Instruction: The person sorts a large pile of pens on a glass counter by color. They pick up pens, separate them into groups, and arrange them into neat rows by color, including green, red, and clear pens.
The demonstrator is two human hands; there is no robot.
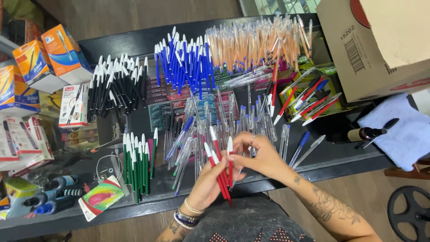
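Head view is showing the left hand (207, 181) gripping light, stiff, slippery red pens (219, 168) mid-barrel, right hand (260, 154) fingers pinching caps at twelve o'clock.

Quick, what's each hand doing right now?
Left hand: closed around a bunch of red pens.
Right hand: fingers curled at the tops of the same pens, touching them.

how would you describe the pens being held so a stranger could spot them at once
Start at the dark table strewn with sorted pen piles. At its near edge, the left hand grips a small bunch of red pens, the right hand touching them. Neighbouring piles are green, clear, blue.
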